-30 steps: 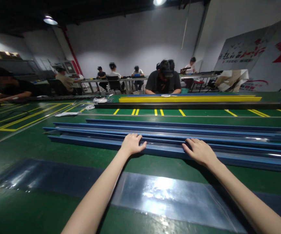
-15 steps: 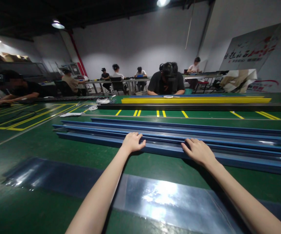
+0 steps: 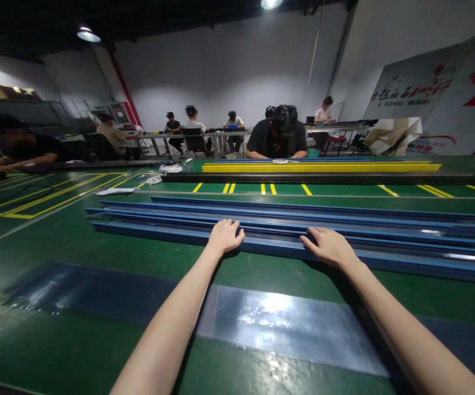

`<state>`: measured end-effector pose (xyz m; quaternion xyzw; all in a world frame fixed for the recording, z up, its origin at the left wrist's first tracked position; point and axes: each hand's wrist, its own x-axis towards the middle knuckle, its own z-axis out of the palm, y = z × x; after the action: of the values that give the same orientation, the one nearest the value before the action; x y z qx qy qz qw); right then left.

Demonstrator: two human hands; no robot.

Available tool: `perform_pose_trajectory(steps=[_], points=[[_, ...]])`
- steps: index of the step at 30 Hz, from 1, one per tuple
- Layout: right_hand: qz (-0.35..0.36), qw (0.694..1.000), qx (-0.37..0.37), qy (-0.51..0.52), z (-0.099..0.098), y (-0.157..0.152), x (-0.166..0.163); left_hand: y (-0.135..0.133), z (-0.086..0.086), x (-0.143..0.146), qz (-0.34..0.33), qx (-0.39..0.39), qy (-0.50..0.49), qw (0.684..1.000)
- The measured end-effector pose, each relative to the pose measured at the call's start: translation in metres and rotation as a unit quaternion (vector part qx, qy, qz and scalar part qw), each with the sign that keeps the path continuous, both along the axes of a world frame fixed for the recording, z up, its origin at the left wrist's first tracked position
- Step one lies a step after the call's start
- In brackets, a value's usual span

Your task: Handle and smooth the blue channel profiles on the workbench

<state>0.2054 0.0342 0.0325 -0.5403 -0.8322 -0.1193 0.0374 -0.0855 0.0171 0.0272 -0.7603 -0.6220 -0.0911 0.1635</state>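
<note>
Several long blue channel-shaped profiles [image 3: 221, 211] lie side by side across the green tabletop. Over the edge of the nearest blue profile [image 3: 272, 248], my left hand [image 3: 224, 237] curls its fingers into the channel, thumb pointing right. Further right along that same strip, my right hand [image 3: 328, 246] grips it likewise, with the thumb toward the left hand. The fingertips of both hands are partly hidden inside the channel. Between my forearms and out to both sides, a long, flat, shiny clear plastic sleeve [image 3: 287, 321] lies on the table.
Beyond the blue profiles lie a black strip [image 3: 323, 178] and yellow strips [image 3: 320, 168]. Crumpled clear plastic [image 3: 170, 168] and a white sheet [image 3: 116, 191] lie at the back left. A co-worker [image 3: 276, 137] bends over the table's far side; another person [image 3: 27, 145] leans in at left.
The view has shifted slightly, so the background sits a little further left. My hands remain at about the same spots on the nearest profile, the right one slightly closer to the left.
</note>
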Motion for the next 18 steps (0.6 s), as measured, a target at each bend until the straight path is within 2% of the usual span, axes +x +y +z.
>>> perform_pose_trajectory(steps=[8, 15, 18], points=[[-0.012, 1.000, 0.021, -0.014, -0.003, -0.010, 0.008, -0.017, 0.001, 0.006, -0.012, 0.001, -0.017, 1.000], [-0.015, 0.998, 0.034, -0.045, -0.003, -0.016, -0.002, -0.020, 0.013, 0.014, -0.008, -0.074, -0.010, 0.997], [-0.022, 0.998, 0.034, -0.041, -0.002, -0.020, -0.010, -0.020, 0.018, 0.029, -0.037, -0.065, -0.015, 0.997]])
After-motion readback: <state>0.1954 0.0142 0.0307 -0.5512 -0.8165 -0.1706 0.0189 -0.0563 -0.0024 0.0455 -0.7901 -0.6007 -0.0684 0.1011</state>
